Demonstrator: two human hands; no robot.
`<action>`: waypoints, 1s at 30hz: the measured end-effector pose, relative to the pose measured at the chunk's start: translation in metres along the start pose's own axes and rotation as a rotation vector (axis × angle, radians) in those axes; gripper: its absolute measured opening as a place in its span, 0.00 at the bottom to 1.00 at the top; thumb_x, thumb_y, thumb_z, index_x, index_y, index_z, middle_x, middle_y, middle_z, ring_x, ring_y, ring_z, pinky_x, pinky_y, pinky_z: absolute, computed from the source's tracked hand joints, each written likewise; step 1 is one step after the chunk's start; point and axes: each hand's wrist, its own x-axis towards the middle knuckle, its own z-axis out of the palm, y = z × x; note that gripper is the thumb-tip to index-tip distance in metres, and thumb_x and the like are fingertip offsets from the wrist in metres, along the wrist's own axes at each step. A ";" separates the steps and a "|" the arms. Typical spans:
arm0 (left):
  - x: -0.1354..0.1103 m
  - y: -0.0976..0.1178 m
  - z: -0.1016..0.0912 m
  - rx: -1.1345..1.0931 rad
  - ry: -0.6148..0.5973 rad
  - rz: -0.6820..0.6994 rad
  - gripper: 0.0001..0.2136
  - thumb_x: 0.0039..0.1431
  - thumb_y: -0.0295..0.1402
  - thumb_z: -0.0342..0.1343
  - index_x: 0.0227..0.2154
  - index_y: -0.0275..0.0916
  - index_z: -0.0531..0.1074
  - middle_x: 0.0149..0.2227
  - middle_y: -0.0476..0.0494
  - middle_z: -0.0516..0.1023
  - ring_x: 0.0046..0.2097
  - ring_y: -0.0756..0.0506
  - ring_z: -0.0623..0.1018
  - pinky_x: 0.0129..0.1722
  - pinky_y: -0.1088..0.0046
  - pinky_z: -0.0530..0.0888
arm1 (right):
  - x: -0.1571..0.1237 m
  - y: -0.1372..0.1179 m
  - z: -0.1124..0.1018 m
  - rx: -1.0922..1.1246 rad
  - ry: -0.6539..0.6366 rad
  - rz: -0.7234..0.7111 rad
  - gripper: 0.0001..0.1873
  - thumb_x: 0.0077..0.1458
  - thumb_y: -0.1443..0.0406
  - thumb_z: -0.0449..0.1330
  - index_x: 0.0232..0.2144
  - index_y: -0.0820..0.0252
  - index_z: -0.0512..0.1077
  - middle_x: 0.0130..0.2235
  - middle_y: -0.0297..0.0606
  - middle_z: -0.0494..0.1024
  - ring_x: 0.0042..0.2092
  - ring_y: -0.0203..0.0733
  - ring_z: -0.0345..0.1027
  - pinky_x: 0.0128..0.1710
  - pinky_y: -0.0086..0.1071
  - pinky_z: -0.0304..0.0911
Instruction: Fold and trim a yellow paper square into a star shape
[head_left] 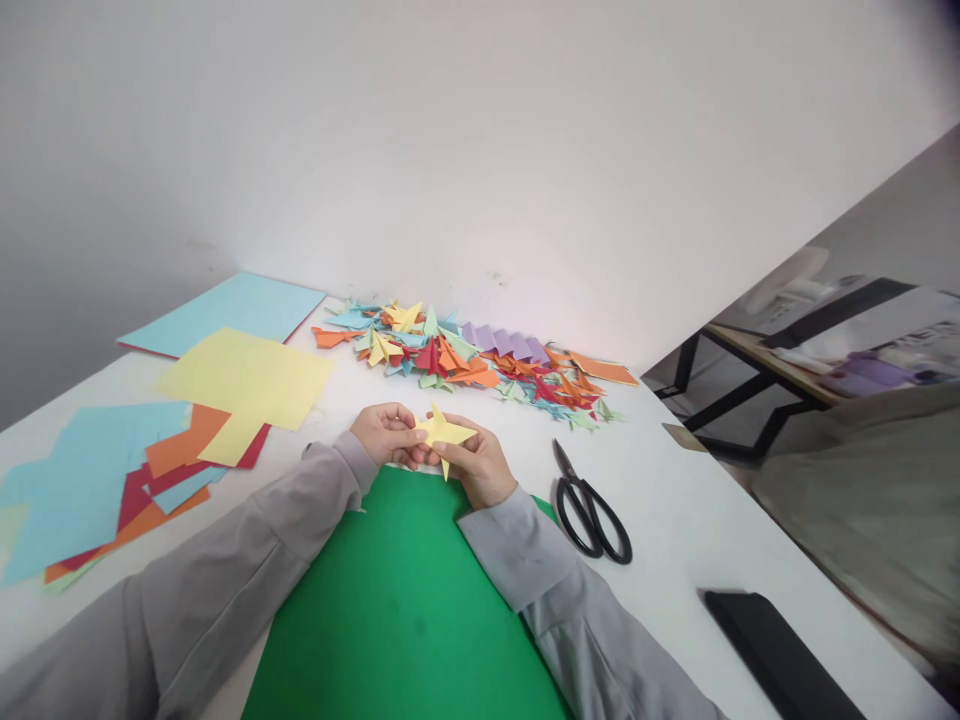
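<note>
A small folded yellow paper figure (pixel 444 432) is held between both hands just above the far edge of a green sheet (pixel 405 610). My left hand (pixel 388 434) pinches its left side with curled fingers. My right hand (pixel 480 466) grips its right side and lower point. Both arms wear grey sleeves and rest over the green sheet on the white table (pixel 675 500).
A heap of folded coloured paper figures (pixel 465 362) lies along the wall. Loose coloured sheets (pixel 150 450) are spread at the left, with a large yellow sheet (pixel 247 378) and a light blue one (pixel 225 312). Black scissors (pixel 589 505) lie right of my hands; a black flat object (pixel 780 655) sits near the front right edge.
</note>
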 end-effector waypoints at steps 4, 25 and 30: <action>-0.001 0.001 0.000 -0.061 -0.012 -0.035 0.19 0.28 0.29 0.66 0.21 0.34 0.60 0.15 0.44 0.73 0.16 0.50 0.72 0.15 0.76 0.69 | 0.000 0.001 0.000 0.031 0.048 -0.004 0.23 0.34 0.68 0.64 0.38 0.62 0.68 0.20 0.30 0.74 0.21 0.33 0.66 0.23 0.27 0.62; 0.000 -0.004 0.002 0.026 -0.019 0.013 0.19 0.27 0.35 0.66 0.22 0.31 0.65 0.14 0.45 0.72 0.16 0.52 0.70 0.15 0.77 0.69 | 0.001 0.000 -0.001 0.016 0.025 0.008 0.29 0.32 0.70 0.64 0.42 0.60 0.65 0.21 0.29 0.75 0.21 0.32 0.67 0.24 0.27 0.62; 0.002 -0.007 0.001 0.010 0.038 0.036 0.19 0.24 0.35 0.66 0.20 0.31 0.65 0.13 0.46 0.71 0.15 0.52 0.69 0.15 0.78 0.68 | 0.002 0.001 0.000 0.029 0.020 0.016 0.27 0.33 0.69 0.65 0.40 0.60 0.65 0.20 0.29 0.74 0.22 0.33 0.67 0.24 0.27 0.61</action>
